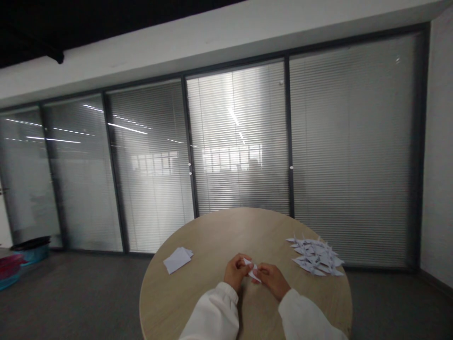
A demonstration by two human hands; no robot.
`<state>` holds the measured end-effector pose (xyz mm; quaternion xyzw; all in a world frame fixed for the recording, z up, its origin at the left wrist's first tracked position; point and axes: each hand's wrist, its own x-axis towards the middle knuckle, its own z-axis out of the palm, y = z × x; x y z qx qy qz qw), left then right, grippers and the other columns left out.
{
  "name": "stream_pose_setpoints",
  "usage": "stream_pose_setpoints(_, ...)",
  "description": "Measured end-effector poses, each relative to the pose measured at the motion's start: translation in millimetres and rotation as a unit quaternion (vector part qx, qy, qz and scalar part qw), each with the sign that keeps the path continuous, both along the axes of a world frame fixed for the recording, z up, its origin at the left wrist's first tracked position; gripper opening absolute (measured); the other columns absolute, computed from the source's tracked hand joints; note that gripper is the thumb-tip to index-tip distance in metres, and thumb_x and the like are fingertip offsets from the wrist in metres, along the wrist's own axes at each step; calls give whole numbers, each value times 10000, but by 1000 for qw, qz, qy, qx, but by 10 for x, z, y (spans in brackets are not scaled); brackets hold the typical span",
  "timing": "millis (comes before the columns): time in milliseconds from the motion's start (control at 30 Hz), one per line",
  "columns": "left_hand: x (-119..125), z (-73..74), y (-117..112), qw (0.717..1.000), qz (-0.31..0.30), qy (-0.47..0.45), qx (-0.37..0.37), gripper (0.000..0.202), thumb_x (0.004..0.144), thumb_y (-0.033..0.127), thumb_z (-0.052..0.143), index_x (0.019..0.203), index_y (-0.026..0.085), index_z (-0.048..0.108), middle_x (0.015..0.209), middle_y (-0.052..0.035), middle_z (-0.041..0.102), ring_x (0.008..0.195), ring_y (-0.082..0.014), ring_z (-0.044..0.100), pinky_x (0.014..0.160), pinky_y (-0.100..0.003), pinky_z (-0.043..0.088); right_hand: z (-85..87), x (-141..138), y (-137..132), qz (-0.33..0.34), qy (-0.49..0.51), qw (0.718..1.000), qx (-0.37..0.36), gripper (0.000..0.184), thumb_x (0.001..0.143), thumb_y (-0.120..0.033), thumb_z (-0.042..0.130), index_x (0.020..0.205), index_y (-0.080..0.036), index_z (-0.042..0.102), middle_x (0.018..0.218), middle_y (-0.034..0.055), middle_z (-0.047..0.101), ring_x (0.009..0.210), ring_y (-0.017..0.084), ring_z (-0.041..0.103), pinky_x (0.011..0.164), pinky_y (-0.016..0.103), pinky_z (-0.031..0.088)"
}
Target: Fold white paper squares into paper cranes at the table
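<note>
My left hand (235, 272) and my right hand (272, 279) meet over the middle of a round wooden table (212, 236). Both pinch a small white folded paper piece (252, 269) between their fingertips, held just above the tabletop. White sleeves cover both my forearms. The fingers of both hands are closed on the paper.
A small stack of white paper sheets (177, 259) lies to the left of my hands. A pile of several folded white paper shapes (314, 257) sits at the table's right side. Glass walls with blinds stand behind the table. Coloured bins (21, 257) rest on the floor far left.
</note>
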<state>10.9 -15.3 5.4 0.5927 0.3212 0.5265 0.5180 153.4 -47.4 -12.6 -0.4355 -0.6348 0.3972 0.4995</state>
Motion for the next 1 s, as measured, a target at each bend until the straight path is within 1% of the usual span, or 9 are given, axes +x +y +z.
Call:
stream_pose_setpoints(133,1,-18,0,1000,-5,19,8,324,517,317,712,766,138,610,457,64,475,425,-66,435,457,-194,362,-13,-8,3,7,6,1000,4,406,652,-545,521,641,-142,566,609,15,640,586,156,587,552,246,441)
stream_pose_setpoints(267,9,-25,6,1000,1,28,4,283,517,329,704,696,132,609,471,45,506,432,-77,453,460,-204,369,16,-12,-31,9,10,1000,-3,382,652,-529,529,618,-149,551,571,10,624,547,153,580,501,231,419)
stream_pose_setpoints(367,20,-26,3,999,13,37,8,263,517,321,698,666,128,599,469,38,521,423,-77,450,451,-201,357,25,-11,-44,1,-17,1000,2,361,667,-504,525,620,-149,562,553,9,626,518,140,569,487,219,400)
stream_pose_setpoints(567,31,-26,-21,995,28,89,39,248,548,352,667,627,129,592,475,23,538,434,-84,460,450,-197,340,-28,9,-10,2,-58,998,13,360,689,-482,514,648,-134,600,591,27,654,536,144,580,489,211,392)
stream_pose_setpoints(767,37,-28,-34,996,39,69,38,221,593,340,622,597,126,567,458,26,510,423,-82,443,436,-195,333,-79,-1,16,22,-36,999,10,351,675,-471,534,639,-128,602,588,29,659,546,150,593,498,210,404)
stream_pose_setpoints(867,36,-12,-53,997,44,60,36,212,602,334,611,592,129,560,457,28,506,422,-83,443,439,-197,342,-67,-12,14,3,-46,999,2,333,660,-460,545,617,-133,596,579,20,655,538,144,587,486,203,395)
stream_pose_setpoints(1000,26,9,-79,996,41,60,45,230,614,355,599,582,130,565,466,23,516,434,-90,455,444,-201,346,-13,-20,-10,-20,-62,998,11,324,644,-454,555,583,-138,585,566,10,649,536,138,581,492,199,389)
